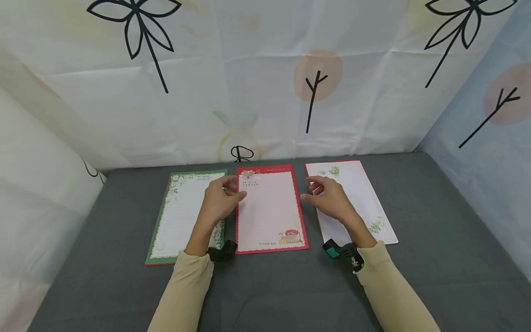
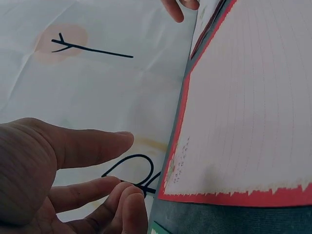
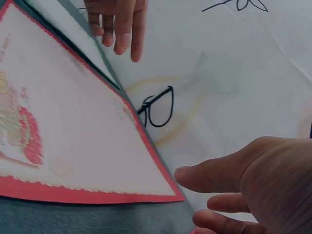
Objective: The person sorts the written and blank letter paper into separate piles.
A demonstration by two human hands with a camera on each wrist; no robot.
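Note:
A red-bordered lined writing pad (image 1: 269, 212) lies in the middle of the grey table, with a small house drawing at its lower right. Left of it lies a green-bordered lined pad (image 1: 186, 203) with leafy corners; to its right, a whiter pad (image 1: 352, 198) with green sprigs and a red top edge. My left hand (image 1: 220, 198) is over the gap between the green and red pads, fingers loosely bent, holding nothing. My right hand (image 1: 329, 198) hovers over the white pad's left edge, thumb and fingers apart. In the left wrist view, the left thumb (image 2: 97, 146) stands apart from the fingers.
Behind the table (image 1: 274, 295) hangs a white cloth (image 1: 257, 92) printed with black plant outlines and pale circles. More cloth hangs at both sides. Dark wrist devices are strapped on the left wrist (image 1: 224, 251) and the right wrist (image 1: 344, 253). A thin dark cord (image 1: 89, 170) shows at the left.

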